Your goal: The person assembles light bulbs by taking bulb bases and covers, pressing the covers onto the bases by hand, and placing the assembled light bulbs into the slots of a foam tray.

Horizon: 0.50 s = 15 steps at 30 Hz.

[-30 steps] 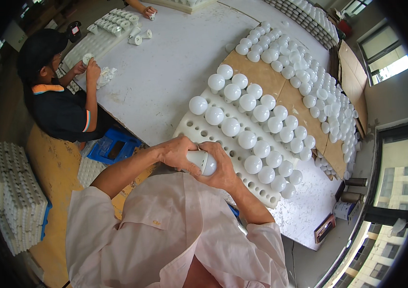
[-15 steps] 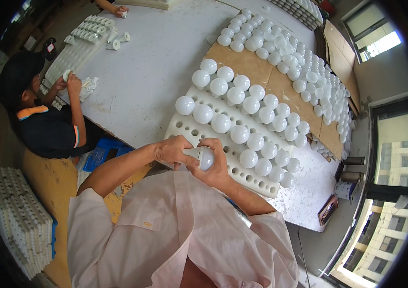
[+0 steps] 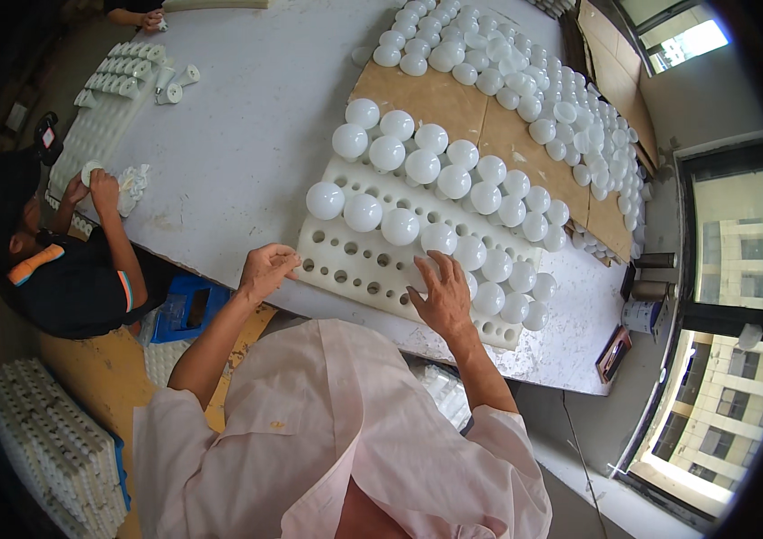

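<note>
Over the left end of a white foam tray (image 3: 352, 269) is my left hand (image 3: 266, 271), its fingers loosely bent and nothing visible in them. My right hand (image 3: 446, 301) spreads its fingers above the tray's near side, beside a front-row bulb (image 3: 488, 298) and partly covering another one. No bulb shows in its grasp, though its palm side is hidden. White round-topped light bulbs (image 3: 400, 226) stand in rows in the tray. Bare round holes show along the near left part, between my hands.
Beyond the tray, many white bulb domes (image 3: 543, 131) cover brown cardboard (image 3: 435, 103). A co-worker (image 3: 67, 283) at the left handles a white part near another foam tray (image 3: 103, 117). Another person's hand (image 3: 153, 20) is at the far left. Stacked trays (image 3: 53, 449) stand lower left.
My hands have parted from the bulb they held together. The left moved left; the right moved right over the tray. That bulb cannot be picked out now. The view has shifted slightly.
</note>
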Each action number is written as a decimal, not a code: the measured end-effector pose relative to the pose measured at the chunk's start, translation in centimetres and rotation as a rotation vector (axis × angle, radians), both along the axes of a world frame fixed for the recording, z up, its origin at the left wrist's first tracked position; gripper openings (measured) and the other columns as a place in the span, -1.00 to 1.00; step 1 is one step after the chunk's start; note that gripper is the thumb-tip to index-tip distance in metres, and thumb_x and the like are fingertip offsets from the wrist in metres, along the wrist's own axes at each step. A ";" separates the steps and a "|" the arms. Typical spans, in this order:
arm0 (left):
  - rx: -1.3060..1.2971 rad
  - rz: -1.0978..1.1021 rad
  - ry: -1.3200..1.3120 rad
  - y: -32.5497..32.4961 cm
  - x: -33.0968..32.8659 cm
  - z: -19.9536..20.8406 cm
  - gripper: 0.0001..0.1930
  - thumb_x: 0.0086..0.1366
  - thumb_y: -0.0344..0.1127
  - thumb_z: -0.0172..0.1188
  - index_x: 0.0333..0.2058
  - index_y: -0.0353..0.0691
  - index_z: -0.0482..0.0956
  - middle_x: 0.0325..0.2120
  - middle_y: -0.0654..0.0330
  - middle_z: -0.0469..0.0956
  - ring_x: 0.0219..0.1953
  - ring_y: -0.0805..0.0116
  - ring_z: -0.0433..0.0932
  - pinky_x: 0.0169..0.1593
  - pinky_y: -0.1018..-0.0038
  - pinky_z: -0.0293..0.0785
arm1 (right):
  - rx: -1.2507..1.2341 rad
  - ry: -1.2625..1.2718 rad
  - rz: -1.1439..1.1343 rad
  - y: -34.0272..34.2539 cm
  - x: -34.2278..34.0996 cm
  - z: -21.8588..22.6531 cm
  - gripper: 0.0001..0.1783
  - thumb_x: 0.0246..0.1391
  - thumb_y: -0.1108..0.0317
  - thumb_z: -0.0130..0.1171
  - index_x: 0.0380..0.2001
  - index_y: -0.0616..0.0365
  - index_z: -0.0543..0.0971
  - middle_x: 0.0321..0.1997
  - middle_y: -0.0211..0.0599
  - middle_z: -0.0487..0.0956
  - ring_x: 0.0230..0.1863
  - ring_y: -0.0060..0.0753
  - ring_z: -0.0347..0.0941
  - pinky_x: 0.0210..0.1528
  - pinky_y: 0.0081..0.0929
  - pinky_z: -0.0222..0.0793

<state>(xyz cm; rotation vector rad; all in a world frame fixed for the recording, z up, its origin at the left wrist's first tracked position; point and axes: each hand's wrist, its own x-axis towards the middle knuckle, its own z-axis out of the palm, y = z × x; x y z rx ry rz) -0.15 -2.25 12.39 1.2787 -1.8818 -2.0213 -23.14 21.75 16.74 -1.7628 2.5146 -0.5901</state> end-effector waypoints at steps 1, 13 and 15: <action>-0.095 0.036 0.001 -0.2 0.1 -0.5 -0.65 0.17 -0.21 0.25 -0.22 -0.42 0.53 -0.38 0.05 0.63 -0.40 0.33 0.61 -0.38 0.53 0.48 | 0.005 -0.002 0.005 0.0 0.0 0.2 -0.33 -0.31 0.34 0.41 -0.01 0.02 0.42 0.06 -0.20 0.35 0.06 -0.01 0.31 0.02 -0.16 0.33; -0.240 -0.230 -0.266 -0.7 -1.4 -9.1 -0.51 0.12 -0.06 0.22 -0.12 -0.36 0.49 -0.25 -0.06 0.58 -0.20 0.24 0.59 -0.22 0.44 0.52 | -0.592 -0.294 -1.246 24.5 -8.1 -7.7 -0.48 0.06 0.44 0.02 0.13 0.18 0.30 0.11 -0.08 0.35 0.05 -0.19 0.36 0.05 -0.31 0.33; -0.151 -0.231 -0.307 -0.3 -2.0 -7.0 -0.52 0.12 -0.07 0.21 -0.13 -0.36 0.49 -0.26 -0.05 0.57 -0.24 0.23 0.59 -0.28 0.42 0.55 | -0.516 -0.779 -1.391 27.9 -7.0 -10.4 -0.46 0.03 0.39 0.07 0.12 0.20 0.30 0.12 -0.12 0.35 0.05 -0.14 0.36 0.04 -0.26 0.36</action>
